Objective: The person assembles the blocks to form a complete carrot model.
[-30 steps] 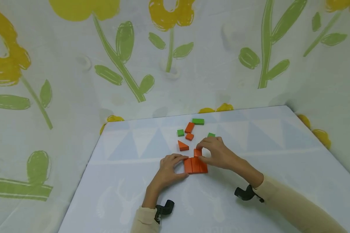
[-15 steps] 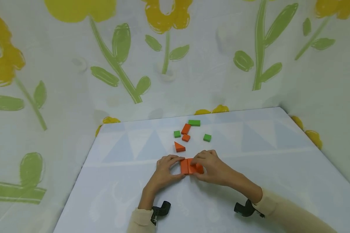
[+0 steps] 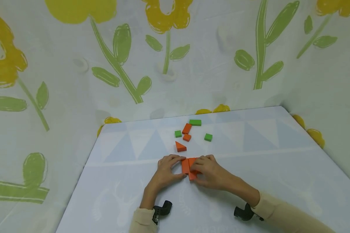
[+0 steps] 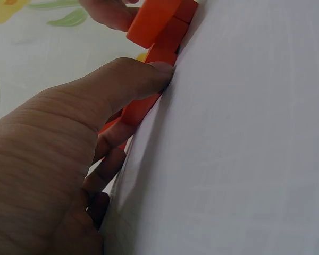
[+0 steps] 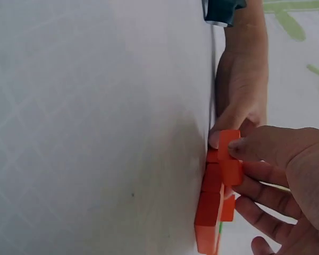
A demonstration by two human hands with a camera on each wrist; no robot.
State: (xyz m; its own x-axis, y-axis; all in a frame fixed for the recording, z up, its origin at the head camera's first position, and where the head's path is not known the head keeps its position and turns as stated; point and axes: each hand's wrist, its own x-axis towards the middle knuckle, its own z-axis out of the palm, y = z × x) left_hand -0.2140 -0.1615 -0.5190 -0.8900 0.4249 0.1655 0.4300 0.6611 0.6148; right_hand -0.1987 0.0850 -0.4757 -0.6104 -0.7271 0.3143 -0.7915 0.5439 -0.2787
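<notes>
Several orange blocks lie side by side in a short row on the table, the leftmost orange block (image 3: 185, 166) plainly showing. My left hand (image 3: 167, 169) grips the row's left end, thumb at the near side and fingers at the far side; its thumb (image 4: 154, 77) presses a block's side in the left wrist view. My right hand (image 3: 213, 171) pinches another orange block (image 5: 230, 154) between thumb and fingers, over the near part of the row. The row's right part is hidden behind that hand, but row blocks (image 5: 208, 212) show in the right wrist view.
Beyond the row lie an orange triangular block (image 3: 180, 147), a small orange block (image 3: 187, 137) and a longer orange block (image 3: 187, 128). Green blocks lie around them: a long one (image 3: 195, 122), and small ones left (image 3: 178, 133) and right (image 3: 208, 137). A flower-patterned curtain (image 3: 207, 74) surrounds the table.
My right hand has brought its orange block from the row's far edge toward me, over the row. The small green block on the right has come into view. My left hand keeps its grip.
</notes>
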